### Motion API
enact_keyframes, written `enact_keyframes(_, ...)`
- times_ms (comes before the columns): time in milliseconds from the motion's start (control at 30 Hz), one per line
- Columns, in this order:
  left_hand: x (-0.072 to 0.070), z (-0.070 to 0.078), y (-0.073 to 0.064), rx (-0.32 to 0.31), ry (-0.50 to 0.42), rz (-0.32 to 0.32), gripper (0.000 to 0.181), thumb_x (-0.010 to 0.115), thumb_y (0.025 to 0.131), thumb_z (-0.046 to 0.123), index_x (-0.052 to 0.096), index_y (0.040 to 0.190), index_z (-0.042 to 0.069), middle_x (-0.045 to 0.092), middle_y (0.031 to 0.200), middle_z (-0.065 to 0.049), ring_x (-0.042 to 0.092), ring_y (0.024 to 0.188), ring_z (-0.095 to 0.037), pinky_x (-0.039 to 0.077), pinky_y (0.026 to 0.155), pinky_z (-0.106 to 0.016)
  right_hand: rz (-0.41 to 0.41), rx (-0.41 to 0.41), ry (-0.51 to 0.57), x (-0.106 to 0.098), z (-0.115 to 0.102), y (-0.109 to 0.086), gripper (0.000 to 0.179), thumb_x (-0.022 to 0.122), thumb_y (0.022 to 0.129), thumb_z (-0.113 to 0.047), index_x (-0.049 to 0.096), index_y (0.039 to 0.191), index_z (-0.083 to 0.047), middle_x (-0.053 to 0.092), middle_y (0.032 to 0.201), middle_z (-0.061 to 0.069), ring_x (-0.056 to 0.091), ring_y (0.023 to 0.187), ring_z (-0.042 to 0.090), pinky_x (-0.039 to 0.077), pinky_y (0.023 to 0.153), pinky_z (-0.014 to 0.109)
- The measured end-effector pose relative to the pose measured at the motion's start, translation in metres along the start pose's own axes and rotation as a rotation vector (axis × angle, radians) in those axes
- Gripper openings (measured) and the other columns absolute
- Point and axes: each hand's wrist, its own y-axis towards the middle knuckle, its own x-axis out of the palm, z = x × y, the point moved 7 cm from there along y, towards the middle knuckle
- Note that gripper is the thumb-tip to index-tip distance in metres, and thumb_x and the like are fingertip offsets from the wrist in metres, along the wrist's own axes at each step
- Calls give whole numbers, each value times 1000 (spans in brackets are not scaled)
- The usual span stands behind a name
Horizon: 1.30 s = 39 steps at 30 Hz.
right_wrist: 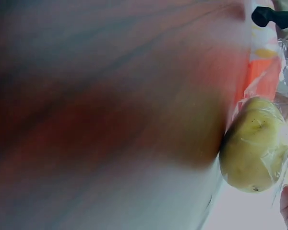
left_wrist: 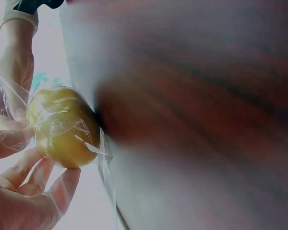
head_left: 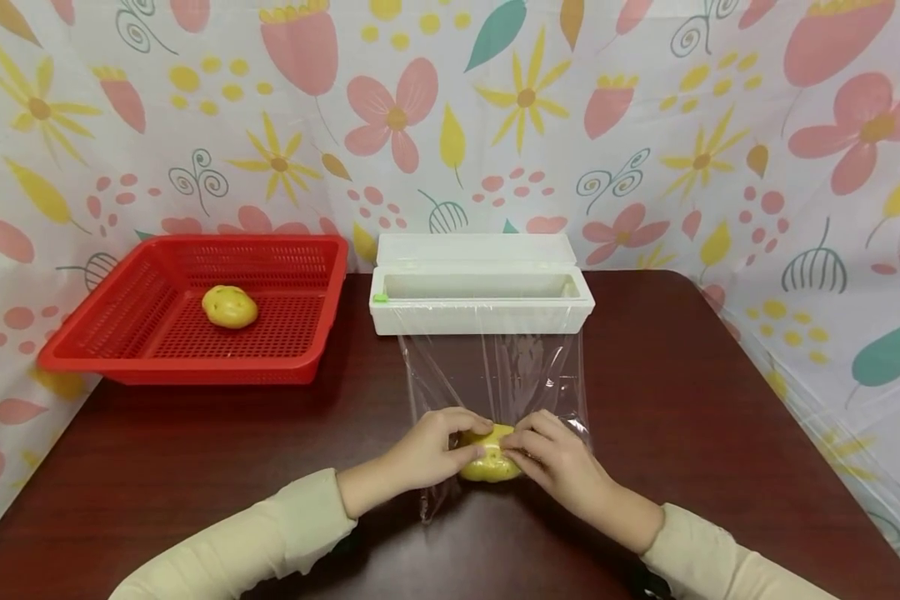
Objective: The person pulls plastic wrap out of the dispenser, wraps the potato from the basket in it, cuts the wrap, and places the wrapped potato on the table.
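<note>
A yellow potato [head_left: 490, 463] with plastic wrap [head_left: 525, 367] over it sits on the table between both hands. My left hand [head_left: 438, 450] holds the potato's left side, its fingers and thumb bent against it. From the right, my right hand [head_left: 562, 458] pinches the film on top of the potato with bent fingers. Creased clear film covers the potato [left_wrist: 62, 127] in the left wrist view. The right wrist view shows the wrapped potato [right_wrist: 254, 146] resting on the table, with fingertips at the right edge. The film stretches back to a white wrap box [head_left: 483, 317].
The wrap box stands with its lid up behind the hands, a small green piece [head_left: 380, 297] at its left end. At the back left, a red plastic basket [head_left: 187, 364] holds another potato [head_left: 229, 307]. A dark wooden table [head_left: 690, 400] lies beneath everything; a patterned curtain [head_left: 450, 125] hangs behind.
</note>
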Motion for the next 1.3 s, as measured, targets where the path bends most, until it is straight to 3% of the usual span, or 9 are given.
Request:
enact_keyframes(167, -1, -2, 2, -21, -19, -11, 24, 66, 85, 4, 67, 109, -2, 67, 115, -13, 62, 109, -26, 48, 96, -34, 75, -35, 62, -3, -1, 2, 22, 60, 93, -24, 66, 78, -9, 63, 76, -1, 57, 69, 11, 48, 65, 14)
enact_keyframes(333, -2, -2, 4, -46, -40, -9, 23, 66, 86, 4, 67, 108, -2, 67, 114, -13, 62, 108, -26, 49, 94, -31, 110, -152, 3, -6, -5, 2, 23, 60, 93, -21, 71, 77, -8, 66, 73, 0, 60, 63, 11, 50, 61, 17)
enact_keyframes(500, -3, -4, 5, -69, -84, -9, 23, 66, 86, 4, 67, 108, -3, 67, 113, -15, 62, 106, -28, 50, 89, -25, 100, -182, -52, -6, -7, 3, 26, 56, 96, -21, 72, 80, -7, 67, 75, 0, 60, 64, 11, 51, 62, 20)
enact_keyframes(700, -4, -6, 7, -92, -130, -10, 24, 65, 86, 3, 67, 109, -5, 67, 113, -17, 63, 105, -30, 51, 87, -24, 54, -200, -77, -5, -8, 4, 29, 51, 98, -19, 72, 84, -5, 68, 81, 2, 61, 71, 14, 52, 68, 22)
enact_keyframes(1000, -6, -16, 11, -153, -112, -29, 24, 63, 88, 7, 67, 110, -2, 68, 112, -14, 63, 107, -28, 52, 87, -27, -54, -266, -173, 1, -11, 2, 29, 49, 99, -20, 71, 92, -2, 69, 91, 7, 64, 85, 21, 53, 80, 30)
enact_keyframes(1167, -9, -18, 15, -162, -118, -37, 23, 62, 88, 7, 68, 108, -3, 69, 109, -16, 64, 105, -28, 52, 84, -24, -139, -238, -217, 3, -8, -1, 36, 52, 97, -32, 69, 102, -1, 68, 101, 9, 63, 94, 22, 52, 83, 32)
enact_keyframes(1300, -10, -22, 16, -209, -144, -49, 22, 61, 89, 7, 68, 107, -2, 69, 109, -16, 65, 97, -22, 50, 76, -18, -229, -199, -246, 6, -5, -5, 45, 52, 96, -39, 66, 112, 2, 65, 111, 11, 61, 102, 23, 51, 87, 34)
